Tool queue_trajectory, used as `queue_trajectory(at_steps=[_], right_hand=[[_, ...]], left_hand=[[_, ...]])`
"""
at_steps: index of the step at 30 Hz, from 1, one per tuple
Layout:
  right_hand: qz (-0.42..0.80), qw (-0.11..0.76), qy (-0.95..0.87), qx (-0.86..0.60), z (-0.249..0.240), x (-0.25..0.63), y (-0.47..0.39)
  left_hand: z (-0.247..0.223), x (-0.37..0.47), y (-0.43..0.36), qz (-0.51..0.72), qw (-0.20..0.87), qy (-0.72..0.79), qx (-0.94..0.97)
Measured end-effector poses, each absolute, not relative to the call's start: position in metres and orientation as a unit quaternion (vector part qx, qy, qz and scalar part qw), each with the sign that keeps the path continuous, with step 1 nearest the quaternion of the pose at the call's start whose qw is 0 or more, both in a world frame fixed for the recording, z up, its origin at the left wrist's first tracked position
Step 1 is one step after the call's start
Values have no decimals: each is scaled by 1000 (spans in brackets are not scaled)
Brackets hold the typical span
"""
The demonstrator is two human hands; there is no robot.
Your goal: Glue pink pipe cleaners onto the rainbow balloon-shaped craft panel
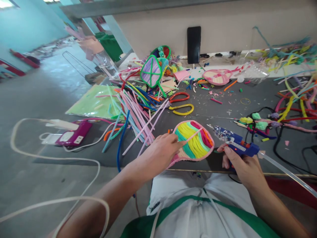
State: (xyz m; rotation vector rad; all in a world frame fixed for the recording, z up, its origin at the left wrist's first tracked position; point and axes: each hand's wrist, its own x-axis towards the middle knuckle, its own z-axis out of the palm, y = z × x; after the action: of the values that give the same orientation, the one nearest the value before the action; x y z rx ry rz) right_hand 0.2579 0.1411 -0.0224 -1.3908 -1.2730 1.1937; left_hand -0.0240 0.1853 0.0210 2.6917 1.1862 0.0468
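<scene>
My left hand (168, 145) is closed, pinching a short pink pipe cleaner (194, 134) that lies slantwise across a pipe-cleaner paddle shape (198, 150). That shape has a pink rim and bands of yellow, teal, magenta and orange, and rests at the table's front edge. In my right hand (239, 162) is a blue hot glue gun (237, 142), its fingers wrapped round the handle. A small red light shows on the gun. The nozzle points left toward the paddle shape, apart from it, and a clear glue stick (287, 170) sticks out of the back.
Scissors (184, 109) and a pile of pipe cleaners (138, 115) lie beyond my left hand. A phone (193, 44) leans at the back beside a purple-and-green paddle shape (151, 71). A purple power bank (76, 134) with white cable sits left. Black cords (279, 145) and more pipe cleaners lie right.
</scene>
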Motion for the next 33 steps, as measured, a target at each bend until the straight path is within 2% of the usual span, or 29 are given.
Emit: queue_trajectory(at_steps=[8,13,16,26,33], right_hand=[[477,428,-525,-561,-23,259,142],[471,328,-551,-606,-22,266,140],[442,287,-560,-640,-16,261,138],[286,252,-685,-621,-8,245,138],[259,238,-708,-613,-7,241,141]], left_hand=[[30,-16,177,-25,62,420,905],[32,-3,165,-42,14,465,884],[27,5,156,-20,-6,502,864],[-4,7,140,96,12,556,826],[-10,5,137,103,-14,549,830]])
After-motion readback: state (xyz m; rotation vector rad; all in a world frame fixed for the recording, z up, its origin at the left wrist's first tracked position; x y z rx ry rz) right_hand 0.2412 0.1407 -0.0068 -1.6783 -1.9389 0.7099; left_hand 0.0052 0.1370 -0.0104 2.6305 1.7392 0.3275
